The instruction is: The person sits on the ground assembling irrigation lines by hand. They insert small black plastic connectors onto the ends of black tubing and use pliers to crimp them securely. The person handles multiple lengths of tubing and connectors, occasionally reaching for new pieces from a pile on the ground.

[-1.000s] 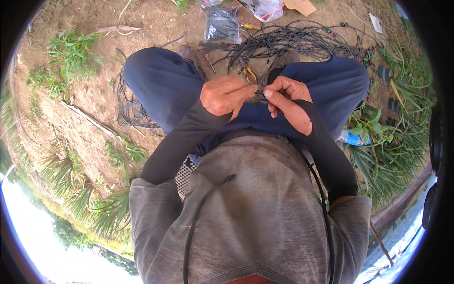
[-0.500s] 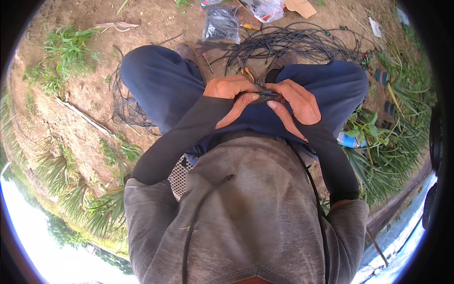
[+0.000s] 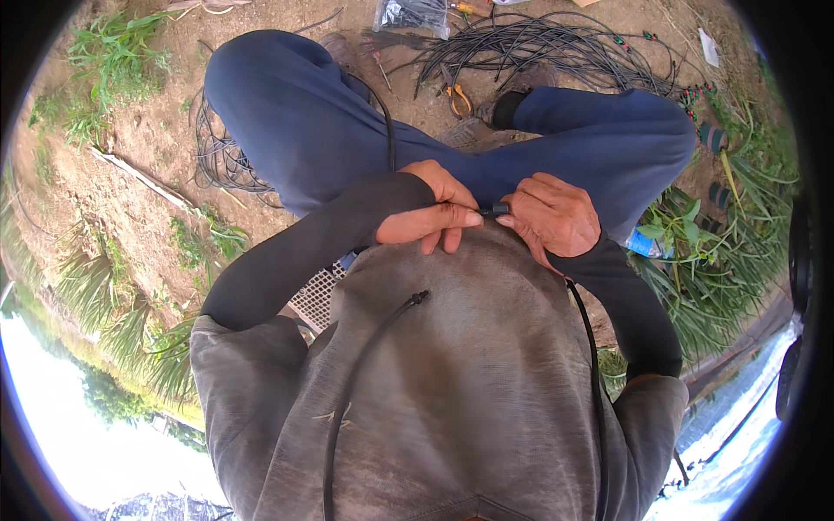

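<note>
Head view: left hand [image 3: 430, 213] and right hand [image 3: 556, 217] pinch shut on a small black fitting [image 3: 495, 209] between them, close to the stomach. It probably joins thin black tubing [image 3: 365, 373]. Pushing straight and firmly should seat it well.

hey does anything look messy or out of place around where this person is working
Yes. A loose tangle of black tubing sprawls over the dirt ahead, with orange-handled pliers dropped beside it. Both hands, left hand and right hand, pinch a small black fitting between them.
</note>
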